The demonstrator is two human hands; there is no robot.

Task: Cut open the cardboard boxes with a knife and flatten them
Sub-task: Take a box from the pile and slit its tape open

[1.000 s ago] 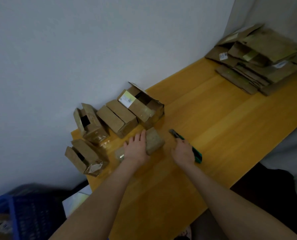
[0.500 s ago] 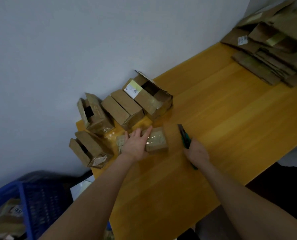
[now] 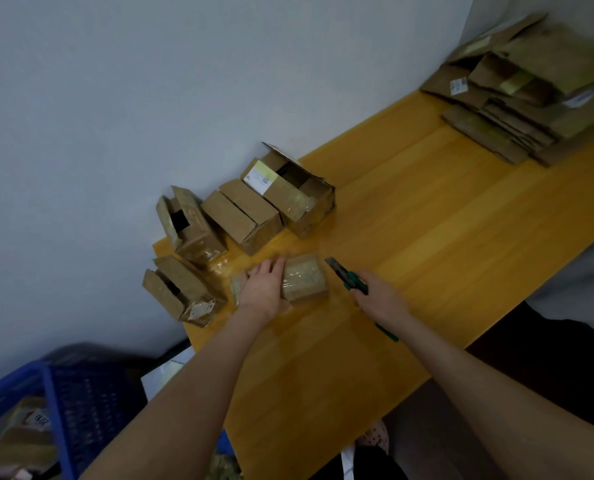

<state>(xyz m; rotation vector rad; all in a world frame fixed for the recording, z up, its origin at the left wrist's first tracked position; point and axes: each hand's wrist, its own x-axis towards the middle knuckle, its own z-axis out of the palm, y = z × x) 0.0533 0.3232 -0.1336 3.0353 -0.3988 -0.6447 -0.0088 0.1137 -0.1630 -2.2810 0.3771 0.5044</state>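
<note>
Pale grey wall point(image 3: 150, 98) runs behind a long yellow wooden table point(image 3: 427, 237) that stretches from the near left towards the far right. At the far right end of it lies a big pile of flattened cardboard point(image 3: 531, 98), sheets stacked loosely on one another. Off the table's near left corner, down low, stands a blue plastic crate point(image 3: 81, 403) with more cardboard inside.

Along the wall at the left end of the table sit four brown boxes close together: an open box with a pale label point(image 3: 288, 192) furthest right, a closed box point(image 3: 243, 216) touching its left side, then an open-ended box point(image 3: 191, 226), and nearest the corner another open-ended box point(image 3: 181, 296) with a torn label.

Just in front of these, on the table, is the small taped box point(image 3: 306, 278), shiny with clear tape. The person's left hand point(image 3: 264, 289) lies flat across its left part, fingers straight and close together, pressing down on it. The right hand point(image 3: 380, 299) is just to the right of the box, fingers curled round the green handle of the knife point(image 3: 344, 275). Its blade points away towards the wall, close beside the box's right edge; whether it touches the cardboard I cannot tell.
</note>
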